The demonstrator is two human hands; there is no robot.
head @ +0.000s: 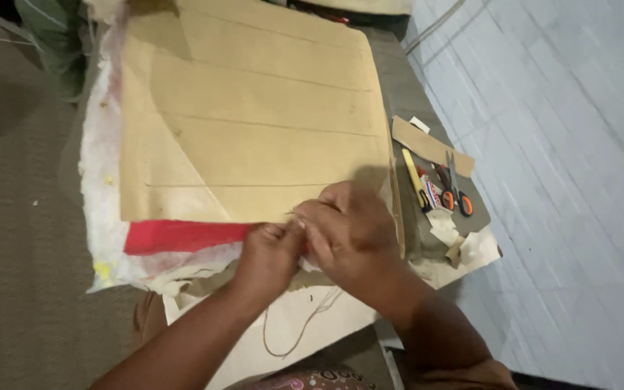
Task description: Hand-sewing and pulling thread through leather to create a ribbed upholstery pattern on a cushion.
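Note:
A large brown paper sheet [254, 115] with drawn lines lies over white padding [99, 188] and a red fabric strip [182, 236]. My left hand [269, 256] and my right hand [348, 231] meet at the sheet's near edge, fingertips pinched together over the red strip's right end. A thin brown thread [301, 328] loops down from them across a pale sheet [283, 339] near me. Whether a needle is held is too small to tell.
To the right lie orange-handled scissors [456, 191], a yellow cutter [414, 177], a small box, a brown paper strip [431, 144] and paper scraps [445, 227]. Grey carpet [16, 217] is on the left, white tiled floor [565, 180] on the right.

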